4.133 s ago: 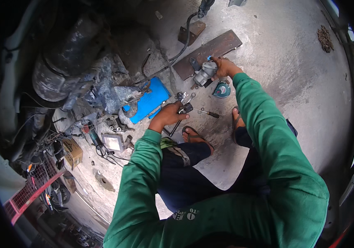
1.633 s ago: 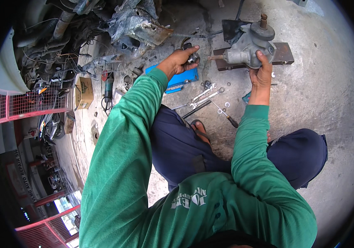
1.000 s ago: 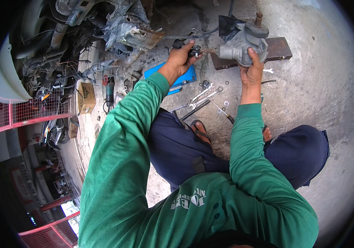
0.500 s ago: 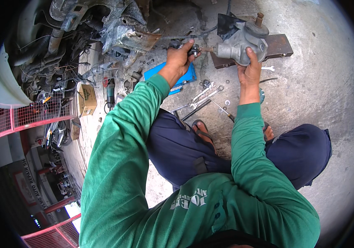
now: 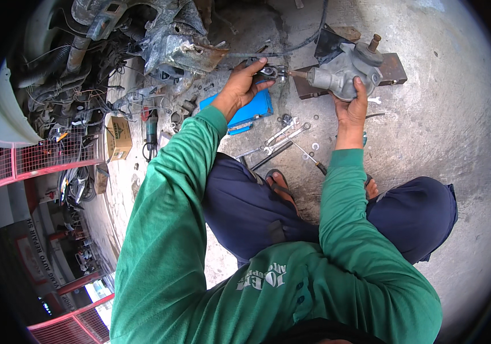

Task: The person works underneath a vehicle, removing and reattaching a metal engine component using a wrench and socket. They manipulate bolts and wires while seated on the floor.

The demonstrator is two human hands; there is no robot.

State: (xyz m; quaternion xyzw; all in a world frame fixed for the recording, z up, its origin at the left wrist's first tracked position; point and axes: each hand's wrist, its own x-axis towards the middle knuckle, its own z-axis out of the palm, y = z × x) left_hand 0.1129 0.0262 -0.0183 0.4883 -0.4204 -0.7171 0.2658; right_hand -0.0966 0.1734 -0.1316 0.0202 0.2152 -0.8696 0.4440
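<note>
A grey metal steering gearbox (image 5: 345, 74) is held up by my right hand (image 5: 350, 109). Its thumb lies on the near side of the housing, with the other fingers mostly hidden underneath. From the gearbox's left end a rusty input shaft (image 5: 298, 74) sticks out. My left hand (image 5: 244, 86) has thumb and fingers around a dark and silver universal joint (image 5: 274, 71), whose right end sits close to the shaft tip. Whether the two touch cannot be made out.
Below the gearbox lies a brown metal case (image 5: 393, 67). A blue case (image 5: 251, 109) rests near my left wrist, with wrenches (image 5: 284, 137) and a screwdriver (image 5: 317, 163) between my feet. Greasy vehicle parts (image 5: 171, 46), an angle grinder (image 5: 152, 129) and a cardboard box (image 5: 118, 137) stand left.
The gearbox has shifted slightly right and its left end has tipped nearer to me. My left hand has loosened somewhat, with its fingers more spread, and the joint shows more clearly.
</note>
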